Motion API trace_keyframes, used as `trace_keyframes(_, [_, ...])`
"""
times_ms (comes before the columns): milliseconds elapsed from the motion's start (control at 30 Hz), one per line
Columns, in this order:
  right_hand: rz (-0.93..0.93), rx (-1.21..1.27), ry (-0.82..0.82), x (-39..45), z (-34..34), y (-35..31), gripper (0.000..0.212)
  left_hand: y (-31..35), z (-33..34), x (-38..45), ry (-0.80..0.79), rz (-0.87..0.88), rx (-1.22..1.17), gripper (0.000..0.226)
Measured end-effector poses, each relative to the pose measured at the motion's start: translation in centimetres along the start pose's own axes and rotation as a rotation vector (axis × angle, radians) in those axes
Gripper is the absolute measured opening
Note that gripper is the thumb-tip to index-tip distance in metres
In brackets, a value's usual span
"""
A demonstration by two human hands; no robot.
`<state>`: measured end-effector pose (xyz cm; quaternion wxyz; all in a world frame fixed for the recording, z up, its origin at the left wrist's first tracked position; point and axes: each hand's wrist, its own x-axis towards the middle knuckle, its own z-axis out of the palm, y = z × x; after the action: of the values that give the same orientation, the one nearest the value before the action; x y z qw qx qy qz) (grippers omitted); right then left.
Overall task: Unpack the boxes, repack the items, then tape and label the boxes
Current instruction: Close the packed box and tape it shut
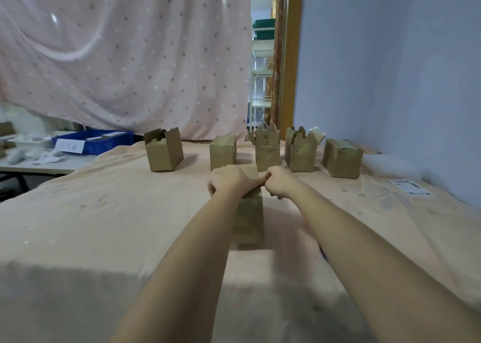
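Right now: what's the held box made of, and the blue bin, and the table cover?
Held box: looks like brown corrugated cardboard, matte, scuffed; left hand grips its top, right hand pinches at its edge. Blue bin: probably moulded plastic, slight sheen, slotted wall. Table cover: peach fabric, matte, wrinkled and stained.

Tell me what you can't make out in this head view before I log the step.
- Near box: its top is covered by the left hand; motion blur too.
- Right hand: what its fingers pinch, if anything, is blurred.
- Open boxes in the back row: contents are hidden by their own walls.
- Label sheet: print too small to read.
- Blue bin: contents too blurred and far off.
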<state>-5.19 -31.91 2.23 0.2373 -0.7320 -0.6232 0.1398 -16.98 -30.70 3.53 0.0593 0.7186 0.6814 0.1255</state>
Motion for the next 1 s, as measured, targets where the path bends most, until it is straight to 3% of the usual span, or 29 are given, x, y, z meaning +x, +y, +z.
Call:
trace_keyframes(167, [-0.039,0.202,-0.029,3.9,4.2,-3.9,0.021,-4.7,-0.8,4.2,0.149,-0.038,-0.015,0.093])
trace_keyframes(267, [-0.078,0.198,-0.027,6.9,6.1,-6.3,0.023,-7.3,-1.5,7.4,0.183,-0.071,-0.001,0.085])
trace_keyframes(400, [-0.125,0.173,-0.019,11.6,8.1,-9.5,0.01,-10.0,-2.2,12.6,0.221,-0.083,0.042,0.086])
trace_keyframes(533, [-0.153,0.201,0.0,16.8,10.0,-11.8,0.028,-11.5,-2.1,19.2,0.268,-0.093,0.057,0.09])
trace_keyframes(633, [-0.151,0.213,0.023,21.1,11.0,-12.4,0.028,-11.8,-1.6,24.1,0.307,-0.1,0.03,0.089])
trace_keyframes(1000, [-0.123,0.352,0.056,33.2,13.9,-11.5,0.032,-11.4,2.0,38.5,0.255,-0.09,0.02,0.08])
